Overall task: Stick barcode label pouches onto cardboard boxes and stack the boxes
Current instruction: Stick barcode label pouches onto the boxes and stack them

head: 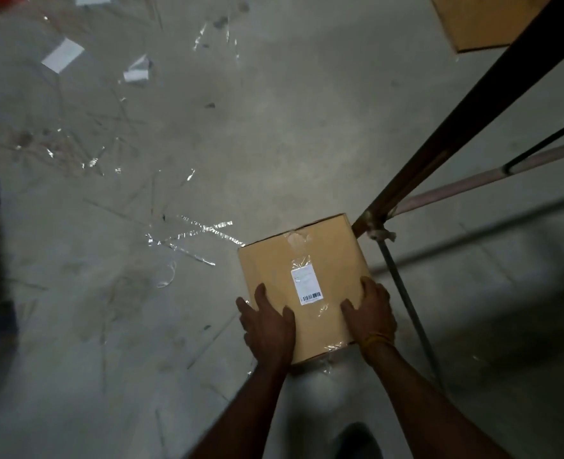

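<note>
Cardboard box (pixel 302 286) is sitting low in my view, right of centre, with the concrete floor (pixel 274 127) behind it, and both of my hands are clasping its near end; I cannot tell whether it is resting on the floor or hanging just above it, since its underside is hidden. A barcode label pouch (pixel 306 283) is lying on the top face, and I am making out the bars at its near end while the rest of the print is too faint to read. The flaps are staying taped closed, so whatever is inside is hidden from me. My left hand (pixel 267 323) is pressing on the near left corner with fingers spread flat over the top, so that grip is splayed, not pinching. My right hand (pixel 371 314) is wrapping the near right edge, thumb on top and fingers curling down the side out of sight, a yellow band (pixel 375 341) sitting at the wrist. A dark rack post (pixel 473 114) is rising just beside the box's far right corner, its top running out of frame. Another box (pixel 479 21) is being cut off by the upper right edge. Clear tape scraps (pixel 194 235) and white paper pieces (pixel 62 55) are littering the floor to the left, blurred. A dark shape at the left edge is too smeared to identify.
</note>
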Motion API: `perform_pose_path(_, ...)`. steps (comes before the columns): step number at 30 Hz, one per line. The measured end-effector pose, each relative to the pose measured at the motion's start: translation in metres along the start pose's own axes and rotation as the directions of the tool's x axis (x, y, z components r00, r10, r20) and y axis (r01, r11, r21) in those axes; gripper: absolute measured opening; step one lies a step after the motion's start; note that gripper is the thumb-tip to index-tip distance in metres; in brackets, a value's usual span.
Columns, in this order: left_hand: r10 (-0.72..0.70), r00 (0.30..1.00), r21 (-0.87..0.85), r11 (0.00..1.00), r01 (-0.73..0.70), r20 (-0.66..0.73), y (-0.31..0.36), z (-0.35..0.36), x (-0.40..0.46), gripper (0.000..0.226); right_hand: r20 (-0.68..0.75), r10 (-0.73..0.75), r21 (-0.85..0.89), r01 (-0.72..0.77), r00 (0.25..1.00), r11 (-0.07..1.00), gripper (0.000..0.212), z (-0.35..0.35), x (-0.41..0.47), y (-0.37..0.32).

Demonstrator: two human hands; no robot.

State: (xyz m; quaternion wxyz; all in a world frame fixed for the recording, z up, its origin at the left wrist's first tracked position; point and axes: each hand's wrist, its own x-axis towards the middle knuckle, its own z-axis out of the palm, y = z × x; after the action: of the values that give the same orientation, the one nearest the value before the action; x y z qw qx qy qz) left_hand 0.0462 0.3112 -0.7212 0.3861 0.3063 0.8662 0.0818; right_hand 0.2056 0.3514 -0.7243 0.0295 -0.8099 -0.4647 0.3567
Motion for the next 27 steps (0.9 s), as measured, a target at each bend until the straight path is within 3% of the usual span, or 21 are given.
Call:
perform_pose_path(4, 0.041, 0.998, -0.101, 0.994, -0.037, 0.038, -0.007, 0.007, 0.009, 0.08, 0.004, 0.0, 0.001, 0.0, 1.0, 1.0, 0.078, 0.004, 0.008, 0.006)
perform_pose_path(11, 0.042, 0.995, 0.004, 0.999, -0.042, -0.088, 0.0, -0.053, -0.039, 0.068, -0.116, -0.085, -0.138, 0.068, 0.99, 0.988, 0.065, -0.024, -0.074, -0.028)
perform_pose_path(20, 0.209, 0.939, -0.062, 0.97, -0.233, -0.272, 0.036, -0.26, -0.188, 0.054, -0.319, -0.166, -0.038, 0.162, 0.933, 0.986, 0.05, -0.156, -0.267, -0.137)
perform_pose_path(27, 0.314, 0.857, -0.088, 0.921, -0.379, -0.408, 0.075, -0.437, -0.317, 0.052, -0.445, -0.28, -0.045, 0.291, 0.851, 0.956, 0.05, -0.283, -0.428, -0.226)
